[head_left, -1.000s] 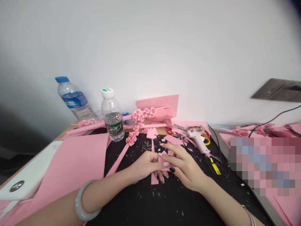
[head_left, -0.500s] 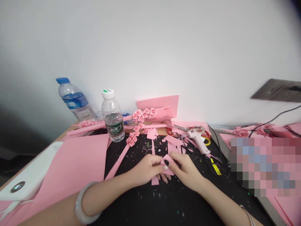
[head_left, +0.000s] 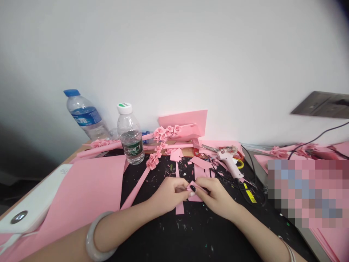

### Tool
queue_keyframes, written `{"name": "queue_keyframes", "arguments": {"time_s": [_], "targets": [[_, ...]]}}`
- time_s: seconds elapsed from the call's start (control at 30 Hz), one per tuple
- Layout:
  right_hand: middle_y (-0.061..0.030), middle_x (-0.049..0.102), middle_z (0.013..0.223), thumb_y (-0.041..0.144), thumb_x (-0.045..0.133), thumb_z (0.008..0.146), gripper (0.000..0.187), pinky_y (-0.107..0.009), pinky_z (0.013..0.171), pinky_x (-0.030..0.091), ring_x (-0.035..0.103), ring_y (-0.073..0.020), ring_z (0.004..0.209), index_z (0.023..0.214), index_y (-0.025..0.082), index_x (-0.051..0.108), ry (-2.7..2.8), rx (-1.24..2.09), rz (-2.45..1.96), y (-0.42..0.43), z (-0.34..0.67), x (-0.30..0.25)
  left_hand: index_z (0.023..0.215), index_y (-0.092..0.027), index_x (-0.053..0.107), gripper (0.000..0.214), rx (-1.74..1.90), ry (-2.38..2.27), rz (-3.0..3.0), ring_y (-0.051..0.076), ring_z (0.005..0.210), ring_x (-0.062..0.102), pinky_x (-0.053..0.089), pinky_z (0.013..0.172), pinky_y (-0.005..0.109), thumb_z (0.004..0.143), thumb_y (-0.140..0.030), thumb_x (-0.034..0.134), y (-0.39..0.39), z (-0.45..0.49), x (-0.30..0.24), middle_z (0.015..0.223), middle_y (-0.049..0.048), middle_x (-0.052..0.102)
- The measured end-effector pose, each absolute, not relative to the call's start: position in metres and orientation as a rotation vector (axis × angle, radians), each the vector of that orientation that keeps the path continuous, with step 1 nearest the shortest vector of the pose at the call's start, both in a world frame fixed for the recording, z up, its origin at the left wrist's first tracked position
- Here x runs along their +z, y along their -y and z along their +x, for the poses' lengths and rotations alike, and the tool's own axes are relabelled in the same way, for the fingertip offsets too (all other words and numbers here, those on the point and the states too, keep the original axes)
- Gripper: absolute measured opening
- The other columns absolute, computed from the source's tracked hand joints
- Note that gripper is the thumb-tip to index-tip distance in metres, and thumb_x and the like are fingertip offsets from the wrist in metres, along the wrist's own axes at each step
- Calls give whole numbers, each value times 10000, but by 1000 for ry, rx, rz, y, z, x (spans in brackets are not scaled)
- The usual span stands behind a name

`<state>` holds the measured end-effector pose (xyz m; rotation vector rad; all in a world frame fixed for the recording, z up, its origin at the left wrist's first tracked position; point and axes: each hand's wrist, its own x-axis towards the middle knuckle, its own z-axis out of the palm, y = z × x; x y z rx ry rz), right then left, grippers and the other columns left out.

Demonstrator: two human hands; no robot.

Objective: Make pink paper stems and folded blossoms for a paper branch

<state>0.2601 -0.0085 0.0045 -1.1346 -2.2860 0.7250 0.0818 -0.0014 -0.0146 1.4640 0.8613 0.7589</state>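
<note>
Currently a small folded pink paper piece (head_left: pixel 195 187) is pinched at the fingertips between the left hand (head_left: pixel 170 192) and the right hand (head_left: pixel 216 196), just above the black worktop (head_left: pixel 152 233). Both hands are closed on it and sit almost touching. A pink paper strip (head_left: pixel 179 208) lies under the hands, among scattered scraps. A large pink sheet (head_left: pixel 81 189) is spread to the left. Behind it, 2 plastic bottles are placed: 1 upright white-capped bottle (head_left: pixel 131 134) and 1 tilted blue-capped bottle (head_left: pixel 85 114). Pink paper roses (head_left: pixel 165 133) are grouped beyond the hands, near a hot glue gun (head_left: pixel 229 162) lying beside red-handled scissors (head_left: pixel 234 153). The right area is pixelated, so its contents cannot be told.
</note>
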Motion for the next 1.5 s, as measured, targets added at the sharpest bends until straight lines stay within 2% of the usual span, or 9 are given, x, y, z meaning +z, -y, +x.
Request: {"name": "queue_keyframes", "arguments": {"time_s": [0.23, 0.47, 0.67, 0.87, 0.97, 1.1, 1.2, 1.3, 1.5], "targets": [[56, 279, 564, 297, 351, 940, 350, -230, 497, 233, 295, -94, 513, 616, 195, 265, 2251, 812, -1116, 7, 261, 4, 590, -120, 553, 285, 715, -813, 1479, 71, 507, 352, 273, 489, 193, 741, -348, 634, -3, 77, -16, 517, -51, 409], [57, 270, 556, 300, 371, 930, 359, -232, 483, 235, 279, -94, 512, 598, 195, 281, 2183, 832, -1152, 9, 261, 4, 629, -115, 616, 328, 723, -738, 1405, 104, 583, 494, 428, 591, 209, 765, -413, 603, -3, 77, -13, 570, -18, 501], [53, 304, 560, 293, 360, 932, 354, -231, 486, 265, 310, -98, 519, 594, 195, 321, 2152, 772, -1202, 8, 262, 2, 674, -115, 622, 344, 756, -798, 1331, 113, 592, 555, 479, 592, 224, 759, -448, 599, -2, 79, -9, 610, -8, 541], [57, 314, 538, 283, 406, 914, 358, -227, 487, 257, 323, -91, 497, 576, 189, 338, 2237, 729, -1149, 9, 260, 4, 780, -106, 638, 245, 623, -724, 1339, 161, 675, 644, 498, 647, 256, 725, -343, 658, 0, 79, -8, 668, 31, 648], [51, 354, 545, 287, 421, 909, 339, -220, 492, 279, 345, -93, 505, 590, 187, 366, 2190, 776, -1170, 11, 258, 2, 720, -103, 632, 217, 594, -756, 1367, 142, 581, 634, 488, 558, 229, 710, -317, 670, 0, 80, -11, 624, 29, 651], [15, 461, 660, 265, 365, 929, 203, -226, 524, 360, 433, -122, 579, 765, 194, 461, 1899, 750, -1221, 12, 256, 0, 654, -98, 604, 231, 680, -875, 1352, 111, 437, 576, 425, 427, 191, 736, -312, 638, -2, 82, -13, 535, 31, 637], [-42, 544, 832, 254, 386, 924, 153, -275, 672, 434, 531, -167, 769, 841, 200, 503, 1826, 688, -1115, 13, 257, 2, 668, -97, 623, 247, 745, -909, 1331, 118, 456, 587, 442, 446, 202, 728, -334, 655, -3, 82, -12, 558, 40, 655], [-77, 559, 979, 213, 418, 905, 157, -323, 800, 432, 538, -200, 933, 813, 202, 544, 1874, 633, -1052, 14, 257, 4, 682, -92, 660, 247, 776, -938, 1348, 134, 504, 607, 460, 489, 215, 728, -335, 660, -3, 81, -11, 577, 46, 670], [-95, 564, 1028, 157, 443, 871, 140, -309, 712, 476, 559, -207, 937, 863, 204, 575, 1843, 609, -1108, 16, 255, 2, 668, -93, 685, 266, 781, -969, 1389, 153, 542, 618, 472, 528, 240, 712, -355, 667, -3, 81, -11, 604, 57, 690]]}}
